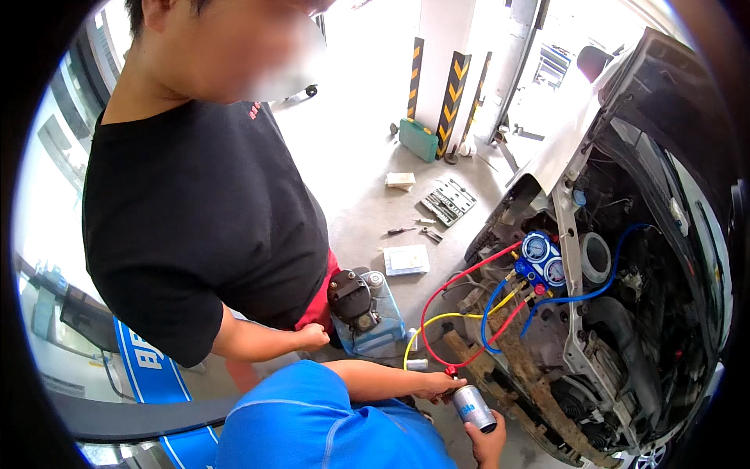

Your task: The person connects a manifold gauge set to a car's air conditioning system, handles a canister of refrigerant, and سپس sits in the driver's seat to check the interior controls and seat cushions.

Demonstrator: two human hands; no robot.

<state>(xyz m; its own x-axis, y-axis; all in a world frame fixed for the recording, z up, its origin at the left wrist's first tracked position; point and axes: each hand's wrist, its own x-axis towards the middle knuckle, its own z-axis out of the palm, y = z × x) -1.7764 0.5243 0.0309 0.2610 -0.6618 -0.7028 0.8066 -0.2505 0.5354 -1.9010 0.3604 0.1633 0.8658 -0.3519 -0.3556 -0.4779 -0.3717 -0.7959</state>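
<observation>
Silver can sits tilted between the hands: right hand clamped round its base, left hand at its top beside the red valve, grip unclear. Best hold it steady, the red hose beyond unstrained.

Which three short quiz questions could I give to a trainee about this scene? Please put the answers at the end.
1. Multiple choice: what does the camera wearer's right hand hold? A) a screwdriver; B) a silver can; C) a yellow hose.
2. True or false: the green case is on the floor, next to black-and-yellow striped guards.
3. Fill in: the blue gauge set has ____ round dials.

Key: 1. B. 2. True. 3. Two.
</observation>
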